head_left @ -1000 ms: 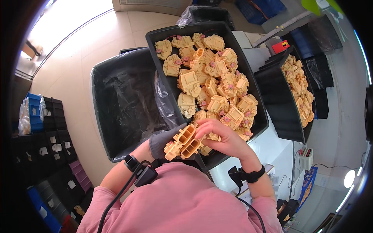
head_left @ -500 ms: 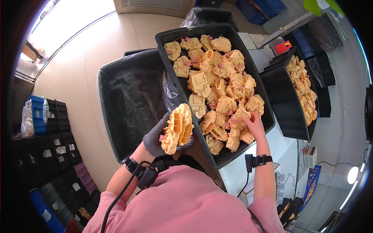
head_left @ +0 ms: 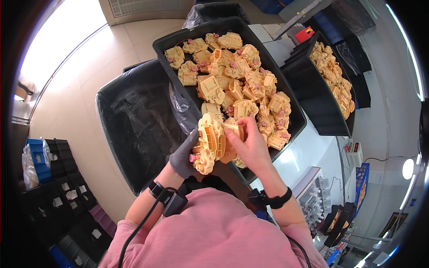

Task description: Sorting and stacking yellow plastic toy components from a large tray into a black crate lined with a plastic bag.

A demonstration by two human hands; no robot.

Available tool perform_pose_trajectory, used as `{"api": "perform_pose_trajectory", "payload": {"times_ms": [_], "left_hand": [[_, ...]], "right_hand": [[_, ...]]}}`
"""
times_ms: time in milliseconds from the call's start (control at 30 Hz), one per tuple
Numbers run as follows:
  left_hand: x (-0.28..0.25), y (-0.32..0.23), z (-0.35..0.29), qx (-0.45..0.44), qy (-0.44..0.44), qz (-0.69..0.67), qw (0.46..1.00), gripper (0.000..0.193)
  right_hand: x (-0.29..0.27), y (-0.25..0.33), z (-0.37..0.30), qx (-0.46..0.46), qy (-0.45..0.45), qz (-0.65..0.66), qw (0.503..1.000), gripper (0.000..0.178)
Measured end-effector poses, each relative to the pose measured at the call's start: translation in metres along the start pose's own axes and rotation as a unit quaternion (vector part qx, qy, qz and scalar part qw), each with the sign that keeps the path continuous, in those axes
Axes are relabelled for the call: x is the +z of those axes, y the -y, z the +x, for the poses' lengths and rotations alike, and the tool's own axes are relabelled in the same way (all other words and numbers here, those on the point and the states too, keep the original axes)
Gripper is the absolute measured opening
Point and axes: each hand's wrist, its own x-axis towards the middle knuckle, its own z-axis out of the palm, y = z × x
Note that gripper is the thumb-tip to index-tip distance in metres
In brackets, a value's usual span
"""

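My left hand (head_left: 182, 157), in a dark grey glove, is closed on a cream plastic housing (head_left: 207, 143) with ribbed slots and a small pink piece at its lower left. Right beside it, my bare right hand (head_left: 254, 145) pinches a second cream plastic housing (head_left: 233, 130). That one is partly covered by my fingers and by the first part. Whether the two touch, I cannot tell. Both are held over the near end of a black tray (head_left: 286, 90) heaped with similar cream housings, many with pink pieces.
Left of the heaped tray stands a black bin (head_left: 134, 116) lined with clear plastic film. Another black crate (head_left: 308, 96) of cream parts stands tilted at the right, beyond a white surface (head_left: 315, 149). Dark storage boxes (head_left: 71, 183) are stacked at far left.
My right hand has come out of the tray's right side with a housing and moved left to the one in my left hand. My view has shifted slightly to the right.
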Motion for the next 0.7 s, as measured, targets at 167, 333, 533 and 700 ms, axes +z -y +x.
{"api": "perform_pose_trajectory", "payload": {"times_ms": [167,333,533,700], "left_hand": [[-0.015,0.005,0.004,-0.053,0.037,0.029,0.997,0.051],[-0.015,0.007,0.004,-0.047,-0.011,0.062,0.997,0.055],[-0.023,0.002,-0.012,-0.016,0.075,0.121,0.990,0.055],[-0.007,0.004,-0.013,0.065,-0.052,0.047,0.995,0.054]], "right_hand": [[0.011,-0.005,-0.006,-0.031,0.013,-0.014,0.999,0.033],[0.018,-0.017,0.006,0.007,0.070,0.006,0.997,0.033],[0.021,-0.038,0.028,0.057,0.172,-0.012,0.983,0.036],[0.035,-0.023,0.025,0.025,0.144,-0.026,0.989,0.041]]}}
